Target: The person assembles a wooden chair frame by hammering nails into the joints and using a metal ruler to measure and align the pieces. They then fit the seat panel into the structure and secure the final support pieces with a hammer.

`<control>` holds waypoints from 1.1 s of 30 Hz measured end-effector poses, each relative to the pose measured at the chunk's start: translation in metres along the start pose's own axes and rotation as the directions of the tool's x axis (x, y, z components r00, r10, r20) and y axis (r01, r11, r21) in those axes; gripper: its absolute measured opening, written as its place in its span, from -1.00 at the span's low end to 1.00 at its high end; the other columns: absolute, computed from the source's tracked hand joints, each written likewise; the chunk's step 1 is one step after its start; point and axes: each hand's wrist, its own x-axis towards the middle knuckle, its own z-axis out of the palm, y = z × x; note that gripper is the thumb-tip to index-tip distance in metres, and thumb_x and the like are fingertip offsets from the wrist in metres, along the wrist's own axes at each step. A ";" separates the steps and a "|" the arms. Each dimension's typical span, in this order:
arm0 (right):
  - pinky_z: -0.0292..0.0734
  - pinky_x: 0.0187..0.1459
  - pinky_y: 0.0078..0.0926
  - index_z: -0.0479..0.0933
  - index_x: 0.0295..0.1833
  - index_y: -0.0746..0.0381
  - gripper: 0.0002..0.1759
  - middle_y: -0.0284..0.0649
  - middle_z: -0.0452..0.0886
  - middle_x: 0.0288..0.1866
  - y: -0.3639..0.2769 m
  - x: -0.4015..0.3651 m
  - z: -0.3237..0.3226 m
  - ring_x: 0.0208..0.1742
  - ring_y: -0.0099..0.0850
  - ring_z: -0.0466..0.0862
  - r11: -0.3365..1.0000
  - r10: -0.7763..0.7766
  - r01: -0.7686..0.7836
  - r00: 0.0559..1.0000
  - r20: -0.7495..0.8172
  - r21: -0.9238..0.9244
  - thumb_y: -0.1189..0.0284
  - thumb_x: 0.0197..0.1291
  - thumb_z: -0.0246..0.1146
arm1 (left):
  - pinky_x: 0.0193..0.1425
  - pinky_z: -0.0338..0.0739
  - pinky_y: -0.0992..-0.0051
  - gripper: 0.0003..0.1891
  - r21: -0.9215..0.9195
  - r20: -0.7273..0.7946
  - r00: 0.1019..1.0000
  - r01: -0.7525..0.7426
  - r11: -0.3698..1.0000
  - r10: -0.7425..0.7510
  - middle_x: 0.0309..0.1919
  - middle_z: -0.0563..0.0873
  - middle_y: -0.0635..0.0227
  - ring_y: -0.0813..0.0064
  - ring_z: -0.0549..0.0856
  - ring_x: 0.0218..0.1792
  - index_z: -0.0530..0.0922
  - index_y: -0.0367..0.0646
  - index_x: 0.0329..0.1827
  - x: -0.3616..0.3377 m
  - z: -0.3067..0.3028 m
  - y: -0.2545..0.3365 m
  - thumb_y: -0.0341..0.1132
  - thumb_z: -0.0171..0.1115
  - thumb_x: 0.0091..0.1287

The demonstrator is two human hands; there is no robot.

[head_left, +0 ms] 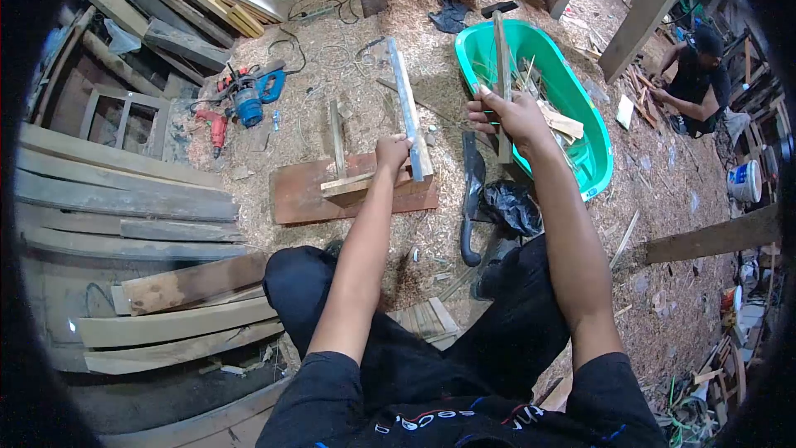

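My left hand (394, 154) is closed on a small wooden frame (352, 186), at the corner where an upright strip with a bluish-grey face (404, 104) meets a crosspiece. The frame stands over a reddish-brown board (300, 199) on the floor. In my right hand (516, 123) is a hammer (502, 54), held by its wooden handle with the dark head up. The hammer is raised to the right of the frame, apart from it. A handsaw with a dark handle (471, 236) lies on the floor between my hands.
A green tub (609, 158) with wood offcuts stands at right. Blue and red power tools (249, 106) with cords lie at left, near stacked planks (124, 174). A black plastic bag (512, 207) sits by my knee. Another person (701, 83) crouches at far right, near a white bucket (745, 181).
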 end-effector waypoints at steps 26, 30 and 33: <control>0.69 -0.29 -0.56 0.55 -0.06 0.40 -0.69 -0.11 0.69 -0.18 -0.003 0.014 0.006 -0.28 -0.45 0.71 0.998 0.016 -0.013 0.999 0.039 -0.068 0.31 0.39 0.21 | -0.47 0.34 0.62 -0.82 -0.305 0.124 0.981 0.178 0.935 -0.147 -0.46 0.68 0.48 0.71 0.52 -0.54 0.70 -0.33 -0.19 0.009 -0.008 -0.016 -0.40 0.34 0.22; 0.70 -0.28 -0.54 0.55 -0.05 0.41 -0.69 -0.10 0.69 -0.19 -0.002 0.016 0.009 -0.27 -0.43 0.72 0.997 0.014 -0.011 0.999 0.041 -0.077 0.32 0.38 0.21 | -0.45 0.39 0.59 -0.85 -0.305 0.111 0.988 0.139 0.942 -0.110 -0.46 0.68 0.45 0.68 0.55 -0.52 0.69 -0.36 -0.24 0.014 -0.008 -0.022 -0.43 0.32 0.24; 0.70 -0.27 -0.53 0.55 -0.05 0.41 -0.69 -0.09 0.69 -0.19 -0.001 0.020 0.011 -0.27 -0.41 0.72 0.997 0.022 -0.019 0.999 0.046 -0.074 0.32 0.38 0.21 | -0.42 0.45 0.56 -0.88 -0.326 0.080 0.990 0.133 0.936 -0.112 -0.46 0.70 0.43 0.66 0.58 -0.50 0.69 -0.36 -0.27 0.005 -0.006 -0.016 -0.46 0.27 0.27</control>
